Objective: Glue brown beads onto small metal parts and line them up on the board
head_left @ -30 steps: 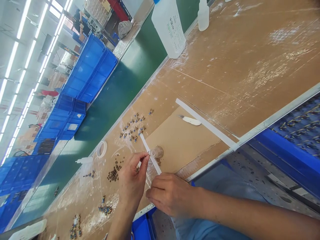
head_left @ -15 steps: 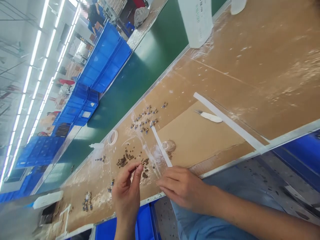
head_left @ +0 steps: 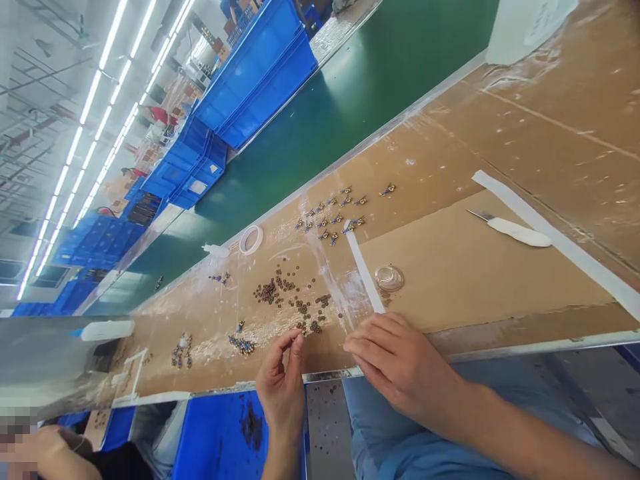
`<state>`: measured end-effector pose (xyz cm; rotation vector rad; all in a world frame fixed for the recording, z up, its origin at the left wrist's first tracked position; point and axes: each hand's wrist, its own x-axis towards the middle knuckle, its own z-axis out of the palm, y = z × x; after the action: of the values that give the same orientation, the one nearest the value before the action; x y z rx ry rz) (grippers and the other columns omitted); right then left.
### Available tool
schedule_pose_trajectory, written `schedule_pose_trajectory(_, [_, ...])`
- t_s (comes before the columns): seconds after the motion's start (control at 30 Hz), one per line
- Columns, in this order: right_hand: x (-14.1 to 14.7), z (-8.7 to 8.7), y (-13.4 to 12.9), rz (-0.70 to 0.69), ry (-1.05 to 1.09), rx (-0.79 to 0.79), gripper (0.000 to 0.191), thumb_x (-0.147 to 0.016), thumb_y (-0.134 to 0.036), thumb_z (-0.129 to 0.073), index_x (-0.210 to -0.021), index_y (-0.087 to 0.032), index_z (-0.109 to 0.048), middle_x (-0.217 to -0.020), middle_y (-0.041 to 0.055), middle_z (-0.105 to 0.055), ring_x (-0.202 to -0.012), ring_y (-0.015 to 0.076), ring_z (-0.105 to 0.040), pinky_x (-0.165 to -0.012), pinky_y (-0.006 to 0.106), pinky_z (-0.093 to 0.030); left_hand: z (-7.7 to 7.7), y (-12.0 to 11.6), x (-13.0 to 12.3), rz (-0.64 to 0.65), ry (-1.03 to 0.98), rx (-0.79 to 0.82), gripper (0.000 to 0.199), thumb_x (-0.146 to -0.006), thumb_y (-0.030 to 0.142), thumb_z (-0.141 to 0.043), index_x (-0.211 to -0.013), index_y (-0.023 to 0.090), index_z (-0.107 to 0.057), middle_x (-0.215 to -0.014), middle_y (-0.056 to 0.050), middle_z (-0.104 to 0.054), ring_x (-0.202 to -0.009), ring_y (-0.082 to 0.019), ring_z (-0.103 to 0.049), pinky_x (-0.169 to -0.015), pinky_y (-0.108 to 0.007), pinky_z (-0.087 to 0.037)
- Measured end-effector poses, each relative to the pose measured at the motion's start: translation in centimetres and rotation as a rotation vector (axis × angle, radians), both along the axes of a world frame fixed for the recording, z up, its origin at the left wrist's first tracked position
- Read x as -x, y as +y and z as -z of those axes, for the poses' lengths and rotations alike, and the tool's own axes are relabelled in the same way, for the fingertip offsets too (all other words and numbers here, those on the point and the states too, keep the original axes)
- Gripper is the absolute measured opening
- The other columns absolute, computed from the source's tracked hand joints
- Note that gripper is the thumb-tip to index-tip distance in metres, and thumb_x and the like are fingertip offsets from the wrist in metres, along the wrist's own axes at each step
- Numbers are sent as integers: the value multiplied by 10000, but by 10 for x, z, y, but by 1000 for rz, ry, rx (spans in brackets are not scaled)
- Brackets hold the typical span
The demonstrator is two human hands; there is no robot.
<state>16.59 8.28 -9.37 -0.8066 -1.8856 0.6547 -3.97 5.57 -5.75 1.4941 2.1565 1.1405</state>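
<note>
Small dark round pieces (head_left: 269,291) are lying loose mid-counter (head_left: 425,160), heaped at left and scattering right, the nearest ones sitting just beyond the left hand (head_left: 281,377). That hand is making a narrow pinch, thumb and index tips close together; cannot tell if a piece is between them. Right hand (head_left: 407,363) is resting around the near edge, fingers bunched and curled; underside hidden, cannot tell if it is holding anything. White strip (head_left: 365,267) is running far-left from the right hand. Clear dish (head_left: 389,278) is sitting right of it on a cardboard sheet (head_left: 465,267); white-handled knife (head_left: 520,231) is lying farther right, blade pointing left. Blue-and-gold parts (head_left: 323,223) are lying spread beyond the dark pieces, others clustering left. Tape roll (head_left: 251,231) and small white bottle (head_left: 217,251) are lying far-left of the heap. Green belt (head_left: 360,100) is stretching along the far side, blue crates (head_left: 280,60) standing beyond.
</note>
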Motion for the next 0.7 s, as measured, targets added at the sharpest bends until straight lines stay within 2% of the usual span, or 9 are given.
schedule_pose_trajectory(0.17, [19, -6, 13, 64, -178, -62, 117, -930, -104, -537, -956, -170, -630, -982, 60, -684, -1034, 223, -535, -894, 371, -373, 1, -9, -1, -13, -50, -42, 174, -815, 339, -725, -924, 207, -758, -928, -39, -766, -901, -187, -708, -861, -313, -566])
schedule_pose_trajectory(0.27, [26, -6, 18, 73, -254, -95, 95, -913, -117, -580, -957, -180, -636, -1028, 51, -683, -1078, 224, -514, -912, 371, -354, 0, -15, 0, -50, -58, -62, 170, -817, 329, -726, -928, 206, -758, -934, -41, -766, -908, -196, -708, -856, -320, -570])
schedule_pose_trajectory(0.37, [32, -5, 22, 110, -342, -110, 72, -923, -147, -593, -967, -186, -636, -1000, 48, -665, -1006, 223, -505, -829, 361, -349, 0, -19, 2, -52, -60, -78, 145, -818, 313, -725, -918, 214, -760, -904, -25, -762, -879, -186, -706, -824, -300, -573])
schedule_pose_trajectory(0.47, [41, -3, 27, 168, -466, -112, 51, -910, -154, -616, -873, -185, -635, -891, 57, -623, -872, 223, -475, -732, 358, -317, 1, -22, 2, -29, -63, -102, 125, -831, 294, -714, -922, 222, -760, -888, -14, -751, -860, -175, -695, -812, -288, -564])
schedule_pose_trajectory(0.7, [57, 2, 40, 175, -535, -155, 128, -896, -143, -642, -774, -178, -631, -823, 62, -590, -833, 224, -440, -703, 358, -271, 1, -25, 3, 12, -91, -127, 128, -849, 229, -700, -963, 244, -756, -906, 3, -742, -870, -158, -678, -837, -278, -540])
